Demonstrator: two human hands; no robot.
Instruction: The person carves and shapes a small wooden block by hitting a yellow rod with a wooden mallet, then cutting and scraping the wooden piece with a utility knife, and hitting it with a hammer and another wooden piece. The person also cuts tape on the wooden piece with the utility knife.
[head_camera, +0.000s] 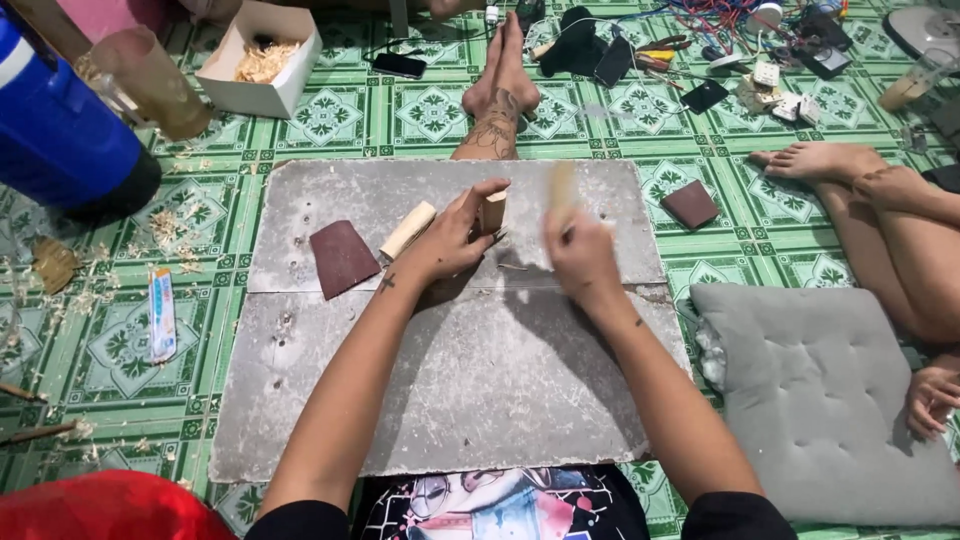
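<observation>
My left hand (452, 237) grips a small light wooden block (493, 211), holding it upright on a grey board (460, 390). My right hand (578, 255) is closed on a thin pale wooden stick (563, 188) that is blurred with motion, right beside the block. A pale wooden cylinder (407, 229) lies on the board just left of my left hand. A dark red piece of sandpaper (341, 258) lies further left on the board.
A second piece of sandpaper (690, 204) lies on the green patterned floor at right, near another person's foot (815, 160). A grey cushion (820, 400) is at right. A white box (258, 58), blue container (60, 130), wood shavings and scattered tools surround the board.
</observation>
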